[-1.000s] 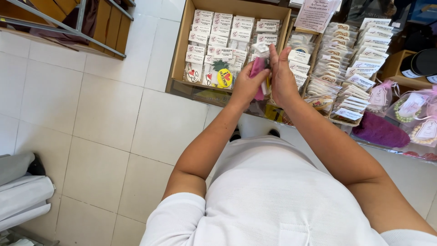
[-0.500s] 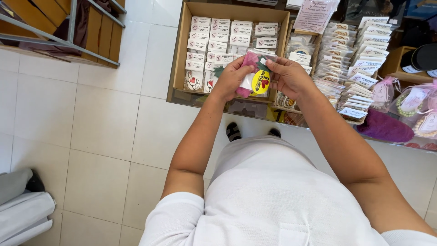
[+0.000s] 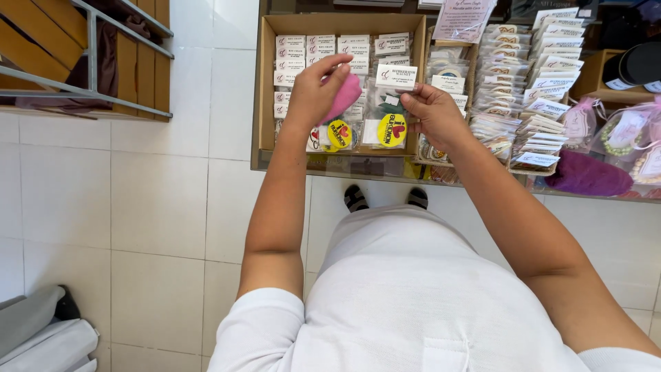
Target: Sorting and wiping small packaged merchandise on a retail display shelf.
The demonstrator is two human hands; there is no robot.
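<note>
Head view, looking straight down over a white-shirted torso to a display shelf. The left hand (image 3: 315, 89) is closing its fingers around a soft pink cloth piece (image 3: 345, 96), rounded and matte, holding it above the shallow cardboard box (image 3: 266, 83). The right hand (image 3: 432, 110) is pinching, between thumb and fingertips, the side edge of a clear glossy packet (image 3: 390, 103) with a white card header and a round yellow magnet (image 3: 392, 130) inside; the packet is standing upright at the box's front right. A second round yellow magnet (image 3: 339, 133) in its own clear packet is lying just below the pink cloth, beside the first.

The box is rectangular, plain brown, with low walls; inside it, flat white-headed packets are lying in overlapping columns, about four across, the exact count of packets not readable. To the right of the box, at least three more columns of similar clear packets (image 3: 544, 76) are fanning out on the shelf, and beyond them a purple felt piece (image 3: 586, 175) and pink-ribboned bags (image 3: 630, 131) are resting. Two striped shoes (image 3: 385, 198) are showing just under the shelf's front edge.

The pale, smooth, square floor tiles (image 3: 158, 200) are spreading left of the body. A metal-framed wooden rack (image 3: 96, 62) is bounding the upper left.
</note>
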